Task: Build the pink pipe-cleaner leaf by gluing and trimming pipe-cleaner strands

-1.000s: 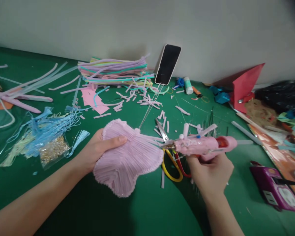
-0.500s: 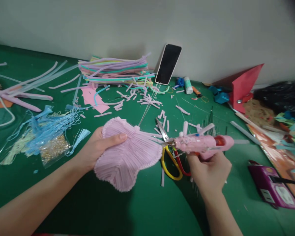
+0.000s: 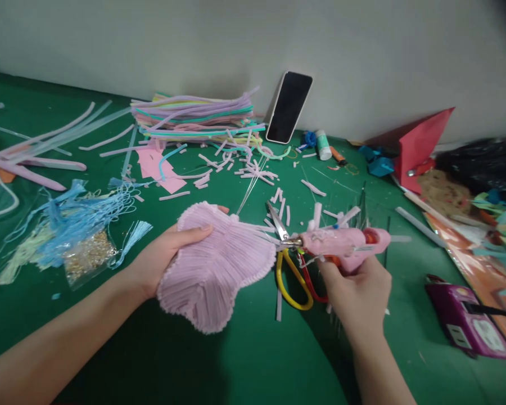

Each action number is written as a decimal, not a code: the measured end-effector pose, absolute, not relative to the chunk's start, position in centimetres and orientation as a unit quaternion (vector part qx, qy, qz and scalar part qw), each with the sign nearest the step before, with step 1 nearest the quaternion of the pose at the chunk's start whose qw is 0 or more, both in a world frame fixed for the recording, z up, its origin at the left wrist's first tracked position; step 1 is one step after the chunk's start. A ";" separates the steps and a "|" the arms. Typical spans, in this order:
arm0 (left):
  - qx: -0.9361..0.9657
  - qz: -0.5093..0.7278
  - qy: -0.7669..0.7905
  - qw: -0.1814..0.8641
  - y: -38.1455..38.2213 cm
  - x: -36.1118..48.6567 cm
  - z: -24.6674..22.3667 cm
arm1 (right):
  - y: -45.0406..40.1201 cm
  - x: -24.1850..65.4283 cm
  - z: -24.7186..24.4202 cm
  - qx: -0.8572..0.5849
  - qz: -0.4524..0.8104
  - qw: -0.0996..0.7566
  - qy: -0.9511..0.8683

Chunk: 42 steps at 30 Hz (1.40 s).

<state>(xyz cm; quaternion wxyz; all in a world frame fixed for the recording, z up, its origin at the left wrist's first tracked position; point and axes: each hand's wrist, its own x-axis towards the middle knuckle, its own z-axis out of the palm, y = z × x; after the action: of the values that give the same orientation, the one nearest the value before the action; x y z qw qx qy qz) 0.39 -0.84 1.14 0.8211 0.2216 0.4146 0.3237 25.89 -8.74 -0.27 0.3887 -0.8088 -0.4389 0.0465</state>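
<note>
My left hand [image 3: 164, 250] grips a pale pink ribbed shape with lobed edges [image 3: 215, 270], made of pipe cleaners laid side by side. Its thumb lies on top; most of the fingers are hidden underneath. Thin pale wires [image 3: 253, 188] stick out from the shape's upper edge. My right hand [image 3: 358, 292] is closed around the handle of a pink hot glue gun [image 3: 341, 244], whose metal nozzle points left at the right edge of the shape. I cannot tell whether the tip touches it. Scissors [image 3: 293, 287] with yellow and red handles lie beneath the nozzle.
A bundle of coloured pipe cleaners [image 3: 194, 118] and a propped phone [image 3: 289, 107] stand at the back. Cut pipe cleaner bits [image 3: 257, 171] litter the middle. Blue tassels [image 3: 84, 214] and a bag of gold beads [image 3: 87, 256] lie left, a purple box [image 3: 464, 320] right.
The glue gun has shifted slightly left, its tip staying near the shape's right edge. The pink shape has tilted a little, and my left thumb has slid slightly left on it.
</note>
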 end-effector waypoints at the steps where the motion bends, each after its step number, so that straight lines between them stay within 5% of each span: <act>1: 0.212 0.327 0.410 0.825 -0.8 0.3 1.1 | -8.8 25.9 -0.2 -0.812 0.034 0.387 -0.436; 4: 0.202 0.335 0.384 0.836 -0.8 0.0 0.9 | -9.1 25.7 0.0 -0.806 0.099 0.422 -0.404; 10: 0.213 0.308 0.339 0.863 -1.1 0.2 0.9 | -8.7 24.5 1.0 -0.635 0.500 0.506 -0.300; 16: 0.207 0.289 0.338 0.871 -1.3 0.6 0.8 | -8.0 23.8 1.0 -0.574 0.582 0.509 -0.268; 34: 0.181 0.254 0.216 0.925 -2.2 1.1 0.5 | -7.9 23.9 0.6 -0.562 0.582 0.518 -0.277; 42: 0.180 0.275 0.232 0.916 -2.0 0.8 0.8 | -8.5 28.6 0.2 -0.772 0.134 0.418 -0.460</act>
<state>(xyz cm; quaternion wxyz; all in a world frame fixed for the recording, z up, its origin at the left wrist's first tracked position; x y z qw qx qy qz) 0.77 -1.99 0.83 0.9156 0.1798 0.2319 0.2749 28.57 -8.47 0.16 0.4177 -0.7719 -0.4601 0.1344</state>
